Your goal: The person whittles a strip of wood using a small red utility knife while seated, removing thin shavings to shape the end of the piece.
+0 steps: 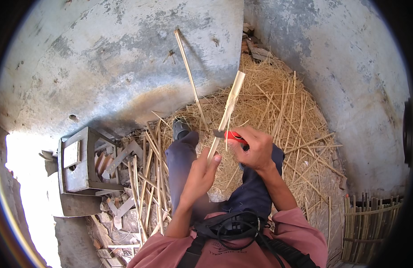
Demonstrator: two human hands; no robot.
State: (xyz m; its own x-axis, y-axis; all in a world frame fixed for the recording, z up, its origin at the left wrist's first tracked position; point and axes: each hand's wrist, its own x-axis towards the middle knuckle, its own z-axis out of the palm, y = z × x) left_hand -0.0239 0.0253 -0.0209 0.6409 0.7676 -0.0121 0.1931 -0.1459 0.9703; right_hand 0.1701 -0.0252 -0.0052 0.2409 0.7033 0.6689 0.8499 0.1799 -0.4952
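My left hand (201, 173) is closed around the lower end of a pale split bamboo strip (228, 107), which slants up and away to the right. In my right hand (256, 149) is a knife with a red handle (234, 136), gripped in closed fingers. Its short dark blade (219, 133) lies across the strip, touching it a little above my left hand. A thin curled sliver hangs beside the strip near the blade. The strip is held above the floor, between my knees.
Straw-like shavings and loose strips (300, 129) cover the floor ahead and right. One long stick (188, 71) leans on the weathered wall (126, 53). At left stand a wooden box frame (77, 167) and several long sticks (150, 187). A slatted bamboo panel (369, 228) stands at lower right.
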